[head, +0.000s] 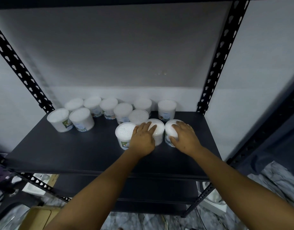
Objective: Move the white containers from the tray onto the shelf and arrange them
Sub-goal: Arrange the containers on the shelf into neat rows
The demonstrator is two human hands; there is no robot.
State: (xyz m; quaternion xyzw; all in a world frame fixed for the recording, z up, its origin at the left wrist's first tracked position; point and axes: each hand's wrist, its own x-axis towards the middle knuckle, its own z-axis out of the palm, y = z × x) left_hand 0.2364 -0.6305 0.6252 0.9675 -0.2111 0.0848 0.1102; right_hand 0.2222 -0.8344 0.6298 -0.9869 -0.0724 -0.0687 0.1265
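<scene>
On the dark shelf [86, 151], two white containers [59, 119] are stood at the far left, with a packed row kept behind them toward the wall, presumably so the front stays free. Right of centre, a front container [123, 132] stands untouched. The middle container [157, 130] is covered by the left hand [143, 139], fingers laid nearly straight over its lid. The right container [170, 132] is gripped by the right hand [184, 136], fingers curled over its rim, seemingly for nudging into line. All are upright, axes vertical, lids upward. No tray is seen.
</scene>
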